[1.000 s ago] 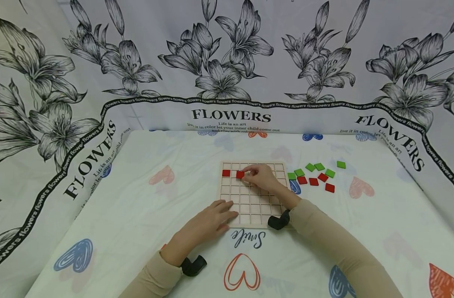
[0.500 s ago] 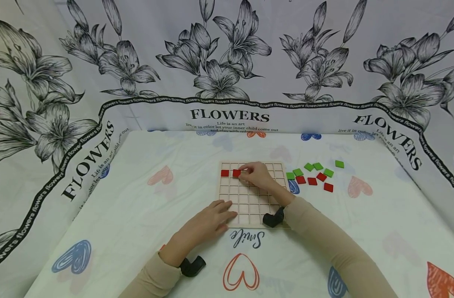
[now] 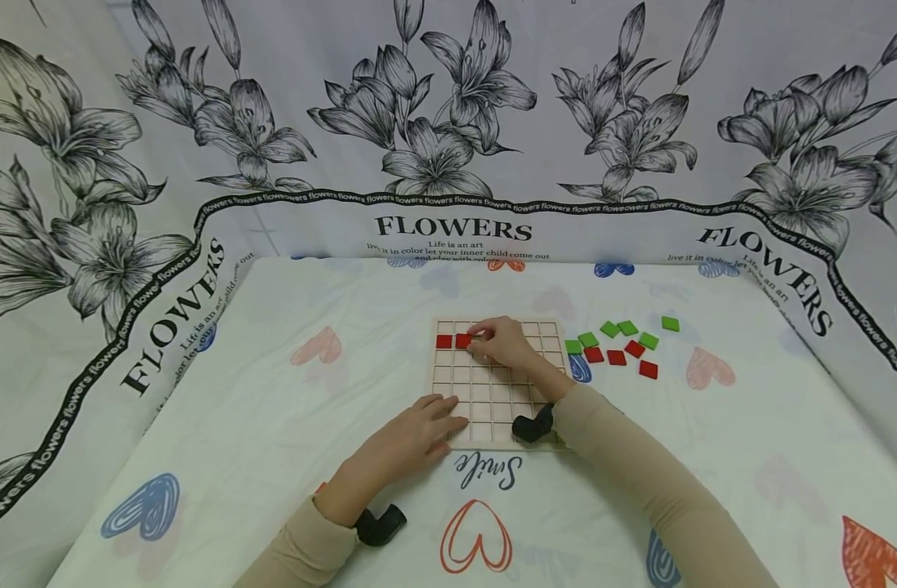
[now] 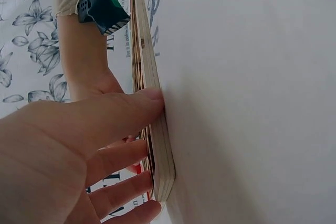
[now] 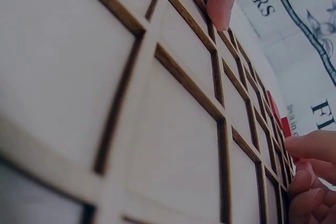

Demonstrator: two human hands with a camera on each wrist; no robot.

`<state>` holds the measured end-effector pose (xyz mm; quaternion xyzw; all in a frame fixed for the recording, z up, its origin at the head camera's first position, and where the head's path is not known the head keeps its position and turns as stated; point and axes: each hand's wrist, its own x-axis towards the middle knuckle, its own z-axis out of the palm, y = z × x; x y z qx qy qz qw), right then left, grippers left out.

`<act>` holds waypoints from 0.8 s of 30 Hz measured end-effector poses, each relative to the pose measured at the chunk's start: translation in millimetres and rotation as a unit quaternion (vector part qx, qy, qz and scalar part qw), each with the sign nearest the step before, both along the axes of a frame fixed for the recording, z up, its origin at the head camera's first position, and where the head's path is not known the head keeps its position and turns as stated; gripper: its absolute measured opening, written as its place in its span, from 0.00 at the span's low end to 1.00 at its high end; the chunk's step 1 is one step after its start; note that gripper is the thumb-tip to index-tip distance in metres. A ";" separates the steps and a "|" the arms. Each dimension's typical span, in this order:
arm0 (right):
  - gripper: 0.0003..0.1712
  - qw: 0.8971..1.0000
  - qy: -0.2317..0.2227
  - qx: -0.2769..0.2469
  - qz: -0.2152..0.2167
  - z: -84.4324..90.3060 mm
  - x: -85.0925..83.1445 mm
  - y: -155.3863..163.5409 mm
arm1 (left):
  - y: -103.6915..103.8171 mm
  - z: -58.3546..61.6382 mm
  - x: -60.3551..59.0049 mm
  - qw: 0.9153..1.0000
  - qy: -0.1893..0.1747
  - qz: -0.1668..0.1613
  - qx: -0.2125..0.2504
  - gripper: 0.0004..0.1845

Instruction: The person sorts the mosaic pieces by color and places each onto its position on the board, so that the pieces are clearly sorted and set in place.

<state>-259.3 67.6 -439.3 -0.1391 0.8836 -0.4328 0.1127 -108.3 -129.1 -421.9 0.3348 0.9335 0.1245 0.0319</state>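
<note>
A pale wooden grid board [image 3: 493,412] lies on the tablecloth. My left hand [image 3: 412,437] rests at its near left corner; in the left wrist view, the thumb [image 4: 142,103] touches the board's side edge and the fingers lie over the grid face. My right hand [image 3: 503,343] reaches over the upper part of the grid, pinching the right edge of a red square tile [image 3: 463,340] with thumb and fingertips. That tile is at the second cell of its row, and another red tile [image 3: 444,341] sits in the first cell. A sliver of green shows by the right fingertips.
Right of the board lie several loose green tiles [image 3: 609,329] and several red tiles [image 3: 616,357]. A white tablecloth [image 3: 272,425] with printed hearts covers the table. Behind it hangs a flower-print curtain [image 3: 448,180]. Each wrist wears a black camera [image 3: 381,525].
My right hand has moved slightly left with the red tile, which now sits close beside the first red tile. The left hand stays in place at the board's corner.
</note>
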 end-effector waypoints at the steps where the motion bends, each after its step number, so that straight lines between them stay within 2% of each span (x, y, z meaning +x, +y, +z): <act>1: 0.18 1.000 -0.001 0.001 -0.002 -0.1 0.1 -0.3 | -0.1 -0.3 0.0 1.000 0.001 -0.001 0.000 0.20; 24: 0.18 1.000 0.003 0.030 -0.001 2.7 -0.9 -4.2 | -1.2 -4.2 -1.0 1.000 0.017 -0.008 0.002 0.20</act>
